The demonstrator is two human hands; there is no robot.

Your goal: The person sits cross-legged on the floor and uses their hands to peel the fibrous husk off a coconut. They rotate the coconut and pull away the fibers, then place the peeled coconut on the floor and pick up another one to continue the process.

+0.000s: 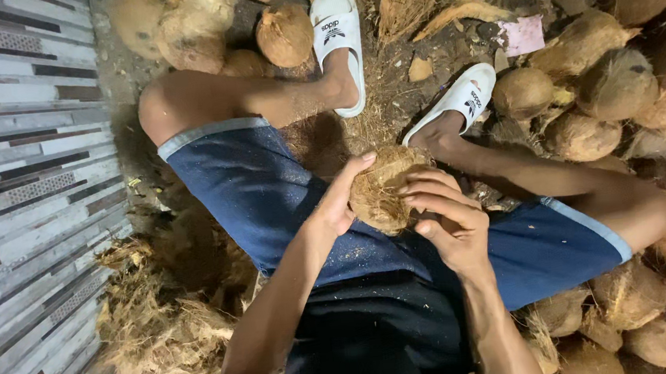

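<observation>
Left hand point(339, 202) cups round brown fibrous coconut point(384, 189); right hand point(449, 222) fingers clamped on husk. Keep cupping grip firm, peel fibre away from body.

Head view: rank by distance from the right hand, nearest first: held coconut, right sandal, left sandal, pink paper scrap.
From the right hand:
1. Held coconut, touching the fingers.
2. Right sandal, just above.
3. Left sandal and pink paper scrap, top of frame: too close to call.

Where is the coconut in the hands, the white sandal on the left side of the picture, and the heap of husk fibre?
coconut point(380, 195), head view, hairy front between both hands.
white sandal point(335, 30), head view, wide strap.
heap of husk fibre point(163, 331), head view, middle of the heap.
</observation>
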